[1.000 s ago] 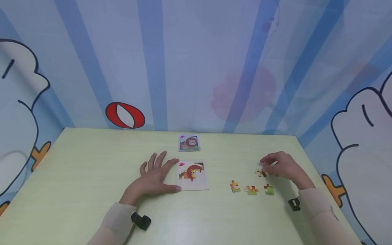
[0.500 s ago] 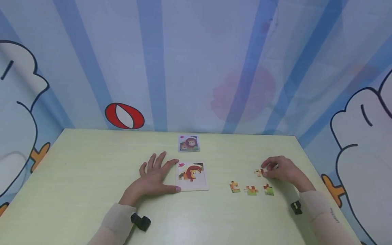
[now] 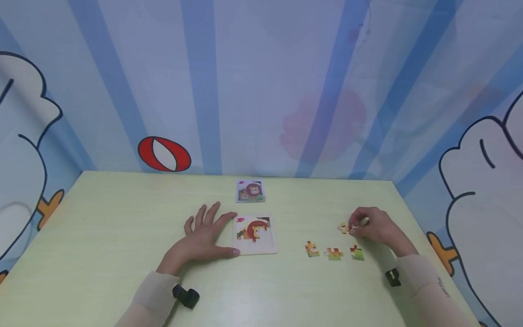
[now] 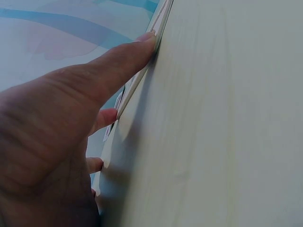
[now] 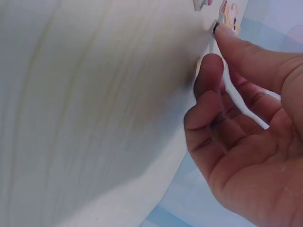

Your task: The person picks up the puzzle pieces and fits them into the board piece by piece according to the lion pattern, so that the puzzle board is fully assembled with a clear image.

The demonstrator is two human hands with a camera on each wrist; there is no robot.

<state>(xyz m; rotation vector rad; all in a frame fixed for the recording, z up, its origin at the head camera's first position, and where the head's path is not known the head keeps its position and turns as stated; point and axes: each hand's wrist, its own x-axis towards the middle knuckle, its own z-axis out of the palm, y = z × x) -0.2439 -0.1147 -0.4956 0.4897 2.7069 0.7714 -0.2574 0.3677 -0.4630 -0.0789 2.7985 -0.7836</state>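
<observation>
My left hand (image 3: pixel 200 240) lies with its fingers spread, the thumb and index fingertips touching the left edge of a square puzzle board (image 3: pixel 267 245). Part of a lion picture is assembled in the board. In the left wrist view the thumb (image 4: pixel 125 61) presses against the board's edge. Over on the right, my right hand (image 3: pixel 376 227) pinches a small jigsaw piece (image 3: pixel 343 228) at its right side, close to the table. The right wrist view shows the thumb on this jigsaw piece (image 5: pixel 232 18), partly hidden by the thumb.
Several loose jigsaw pieces (image 3: pixel 334 254) lie in a row between the board and my right hand. Behind the board lies a lion picture card (image 3: pixel 250 191). The pale table (image 3: pixel 135 204) meets a printed blue striped backdrop (image 3: pixel 245 91).
My right hand lowers slightly and its fingers shift from above the jigsaw piece to pinching its right side. The piece turns and slides slightly left. The left hand stays in place.
</observation>
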